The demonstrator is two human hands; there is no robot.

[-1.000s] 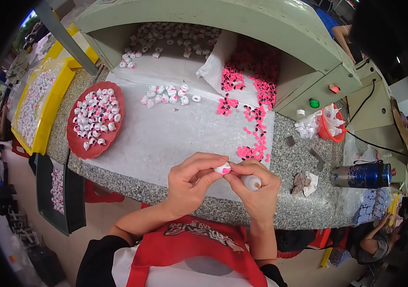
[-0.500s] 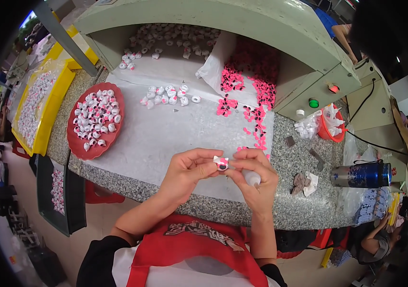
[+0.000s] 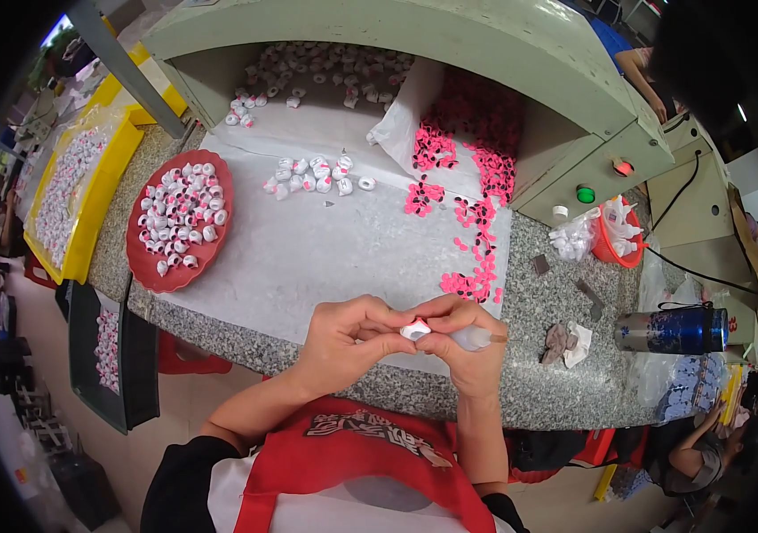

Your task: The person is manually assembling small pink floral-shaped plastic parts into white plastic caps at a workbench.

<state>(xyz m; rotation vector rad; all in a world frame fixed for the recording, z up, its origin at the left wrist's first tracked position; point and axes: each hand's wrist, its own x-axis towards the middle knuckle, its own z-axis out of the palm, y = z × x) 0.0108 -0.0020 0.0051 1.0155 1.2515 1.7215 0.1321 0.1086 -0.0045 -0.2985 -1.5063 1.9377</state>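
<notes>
Above the near edge of the white sheet (image 3: pixel 325 258), my left hand (image 3: pixel 336 348) pinches a small white figurine head (image 3: pixel 414 331) between thumb and fingertips. The fingertips of my right hand (image 3: pixel 475 369) press on the same head from the other side. A small translucent squeeze bottle (image 3: pixel 470 338) with a narrow tip is also tucked in my right hand. Fingers cover much of the head. Loose pink and black pieces (image 3: pixel 472 284) lie just beyond my right hand. Farther off, several white heads (image 3: pixel 317 175) sit in a group on the sheet.
A red scalloped plate (image 3: pixel 166 280) of finished-looking heads stands at left, near a yellow tray (image 3: pixel 86 240) and a dark green bin (image 3: pixel 134 382). A grey-green cabinet (image 3: pixel 485 27) spans the back. At right are an orange cup (image 3: pixel 632 258) and a blue tumbler (image 3: pixel 676 329).
The figurine head has been turned, so its pink and black face no longer shows. My right fingers have closed in on it, and the bottle's tip now points right.
</notes>
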